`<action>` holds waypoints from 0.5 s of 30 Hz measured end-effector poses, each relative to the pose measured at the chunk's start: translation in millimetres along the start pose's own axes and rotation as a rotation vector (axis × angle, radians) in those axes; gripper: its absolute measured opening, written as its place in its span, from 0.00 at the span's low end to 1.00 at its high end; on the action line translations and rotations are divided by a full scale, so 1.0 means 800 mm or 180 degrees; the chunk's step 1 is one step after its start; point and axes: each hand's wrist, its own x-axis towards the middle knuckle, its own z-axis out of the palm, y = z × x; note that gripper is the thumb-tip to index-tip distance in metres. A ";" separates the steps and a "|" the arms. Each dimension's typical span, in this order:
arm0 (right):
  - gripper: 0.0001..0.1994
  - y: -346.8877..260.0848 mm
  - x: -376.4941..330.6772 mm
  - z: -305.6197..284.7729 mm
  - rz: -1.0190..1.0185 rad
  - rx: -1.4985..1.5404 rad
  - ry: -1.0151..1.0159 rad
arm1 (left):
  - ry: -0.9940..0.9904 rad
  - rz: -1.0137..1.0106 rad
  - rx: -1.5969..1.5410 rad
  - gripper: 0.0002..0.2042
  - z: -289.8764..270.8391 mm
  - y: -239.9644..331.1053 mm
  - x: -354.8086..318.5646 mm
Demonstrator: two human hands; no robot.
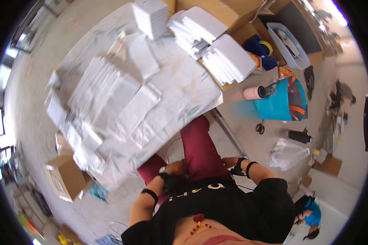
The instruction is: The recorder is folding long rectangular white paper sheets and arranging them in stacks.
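My left hand (176,168) lies at my lap, against the dark red trousers (198,143). Its fingers are blurred and partly out of sight. Beside my right thigh is my right hand (230,162), its fingers mostly hidden, so what it may hold does not show. Black bands circle both wrists and forearms. Neither hand touches the table (184,90), which has a pale leaf-patterned cover. Spread over its left part are white flat packets (106,90), some in clear plastic. A stack of white boxes (151,18) stands at the far edge.
White folded cartons (229,59) fill a cardboard box at the far right. Right of the table are a blue bag (276,102), pink cup (254,93), scissors (260,128), black bottle (298,136) and plastic bag (288,154). An open carton (65,177) stands left. Another person (312,214) is at lower right.
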 end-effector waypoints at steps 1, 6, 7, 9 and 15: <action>0.26 -0.005 -0.001 0.000 0.0086 0.0150 -0.0288 | -0.0159 -0.0137 -0.0167 0.34 -0.003 0.005 -0.001; 0.31 0.036 0.027 0.029 -0.0637 0.0824 -0.0207 | -0.0422 -0.0080 -0.0025 0.36 0.016 -0.003 0.023; 0.31 0.028 0.023 0.032 -0.0465 0.0930 -0.0277 | -0.0432 -0.0227 -0.0204 0.36 0.008 0.012 0.015; 0.31 0.003 0.014 0.031 -0.0275 0.1082 -0.0437 | -0.0405 -0.0380 -0.0457 0.37 0.000 0.015 0.003; 0.30 -0.035 -0.020 0.015 0.0213 0.1496 -0.0559 | -0.0531 -0.0768 -0.0125 0.35 -0.023 0.043 -0.009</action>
